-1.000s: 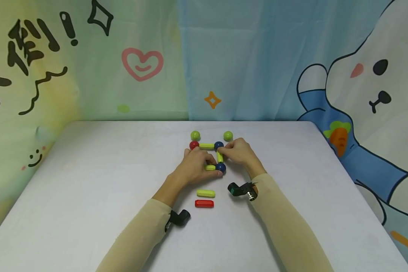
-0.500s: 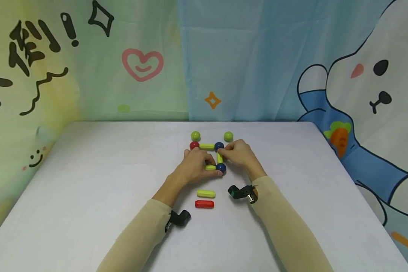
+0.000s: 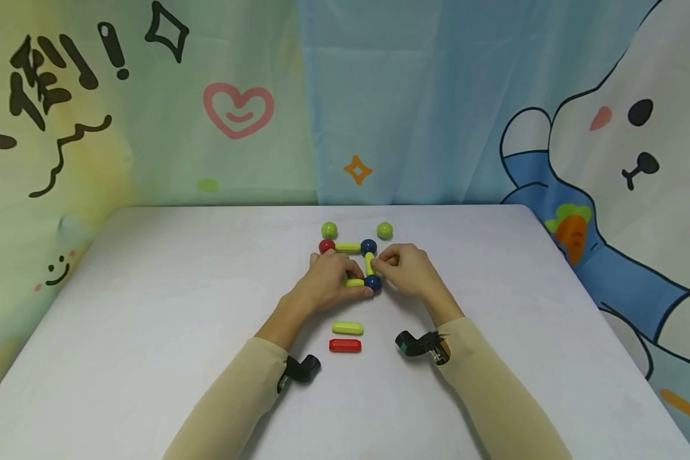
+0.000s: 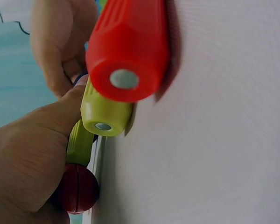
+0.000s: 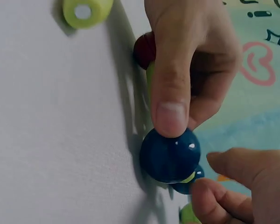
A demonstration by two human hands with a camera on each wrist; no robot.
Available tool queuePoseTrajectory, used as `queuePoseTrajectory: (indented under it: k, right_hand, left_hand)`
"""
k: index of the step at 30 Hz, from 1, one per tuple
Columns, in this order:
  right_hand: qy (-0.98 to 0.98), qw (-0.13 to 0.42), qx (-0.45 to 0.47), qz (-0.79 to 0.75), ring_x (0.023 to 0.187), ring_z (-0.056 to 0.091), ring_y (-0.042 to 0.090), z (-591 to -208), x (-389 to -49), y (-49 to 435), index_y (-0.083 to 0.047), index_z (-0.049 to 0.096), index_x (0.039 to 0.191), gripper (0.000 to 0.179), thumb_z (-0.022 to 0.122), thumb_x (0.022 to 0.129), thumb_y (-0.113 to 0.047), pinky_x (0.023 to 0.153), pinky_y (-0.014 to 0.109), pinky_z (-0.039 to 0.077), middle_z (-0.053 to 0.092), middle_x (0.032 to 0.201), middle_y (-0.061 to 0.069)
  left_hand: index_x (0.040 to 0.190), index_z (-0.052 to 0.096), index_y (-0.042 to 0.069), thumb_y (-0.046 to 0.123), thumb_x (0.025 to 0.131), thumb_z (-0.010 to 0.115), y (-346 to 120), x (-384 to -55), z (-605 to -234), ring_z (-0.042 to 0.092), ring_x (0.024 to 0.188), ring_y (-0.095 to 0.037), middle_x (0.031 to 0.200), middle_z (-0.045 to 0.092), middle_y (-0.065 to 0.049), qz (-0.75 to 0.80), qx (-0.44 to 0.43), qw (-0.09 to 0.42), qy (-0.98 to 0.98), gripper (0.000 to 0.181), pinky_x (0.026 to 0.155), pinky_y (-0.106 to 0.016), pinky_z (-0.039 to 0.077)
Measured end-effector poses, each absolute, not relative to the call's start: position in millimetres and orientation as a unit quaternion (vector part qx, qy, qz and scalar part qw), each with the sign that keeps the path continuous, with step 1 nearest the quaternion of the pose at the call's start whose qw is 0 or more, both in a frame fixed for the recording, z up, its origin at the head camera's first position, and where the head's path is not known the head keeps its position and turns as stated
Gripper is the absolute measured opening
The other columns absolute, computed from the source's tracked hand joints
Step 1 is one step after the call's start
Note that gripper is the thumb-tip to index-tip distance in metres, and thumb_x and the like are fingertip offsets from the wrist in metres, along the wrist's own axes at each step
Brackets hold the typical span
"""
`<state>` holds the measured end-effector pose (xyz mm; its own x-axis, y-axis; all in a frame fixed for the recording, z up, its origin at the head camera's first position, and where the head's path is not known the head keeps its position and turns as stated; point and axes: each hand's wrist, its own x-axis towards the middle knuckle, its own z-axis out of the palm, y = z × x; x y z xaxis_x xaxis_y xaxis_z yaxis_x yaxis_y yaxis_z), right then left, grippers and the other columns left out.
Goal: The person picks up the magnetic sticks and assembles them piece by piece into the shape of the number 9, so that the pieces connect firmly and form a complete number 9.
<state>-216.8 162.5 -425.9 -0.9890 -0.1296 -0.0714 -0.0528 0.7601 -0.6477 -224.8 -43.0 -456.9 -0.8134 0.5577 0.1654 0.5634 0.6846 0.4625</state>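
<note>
In the head view, my left hand point(image 3: 330, 280) holds the near blue ball point(image 3: 372, 283), its thumb against the ball's near side. Its fingers reach over the yellow-green magnetic rod point(image 3: 354, 282) joined to that ball. A dark red ball point(image 4: 78, 189) shows beside this hand in the left wrist view. Another yellow-green rod point(image 3: 370, 264) links the near ball to the far blue ball point(image 3: 368, 247). From there a rod point(image 3: 347, 247) runs left to a red ball point(image 3: 326, 246). My right hand point(image 3: 409, 271) hovers beside the linking rod, thumb and forefinger apart in the right wrist view.
Two green balls point(image 3: 329, 230) point(image 3: 384, 230) lie behind the joined pieces. A loose yellow-green rod point(image 3: 347, 328) and a red rod point(image 3: 345, 345) lie nearer on the white table point(image 3: 178, 319). A printed curtain point(image 3: 414, 115) hangs behind.
My right hand has drawn back from the far blue ball and linking rod, toward me and slightly right, its fingertips parting. The left hand and the joined pieces stay in place.
</note>
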Motion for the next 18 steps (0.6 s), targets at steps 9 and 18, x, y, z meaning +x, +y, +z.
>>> queuePoseTrajectory:
  k: [9, 18]
  right_hand:
    - [0.914, 0.011, -0.146, -0.379, 0.073, 0.054, 0.016, -423.5, -189.2, 166.0, -0.014, 0.07, 0.091, 0.013, 0.072, 0.096, -0.025, 0.063, 0.031, 0.043, 0.064, 0.078, -0.002]
    - [0.873, 0.014, -0.234, -0.427, 0.079, 0.06, 0.014, -415.0, -165.7, 159.1, -0.022, 0.074, 0.091, 0.004, 0.076, 0.094, -0.025, 0.08, 0.049, 0.044, 0.067, 0.079, -0.01]
  left_hand:
    - [0.096, 0.08, 0.023, 0.051, 0.085, 0.081, -42.9, -223.3, -455.6, 0.055, 0.092, -0.012, 0.088, 0.072, 0.016, -0.248, -0.304, -0.013, -0.92, 0.03, 0.078, -0.039, 0.03]
    - [0.097, 0.08, 0.022, 0.047, 0.086, 0.081, -44.4, -225.7, -456.4, 0.059, 0.097, -0.012, 0.09, 0.073, 0.013, -0.263, -0.295, -0.003, -0.919, 0.028, 0.079, -0.039, 0.032]
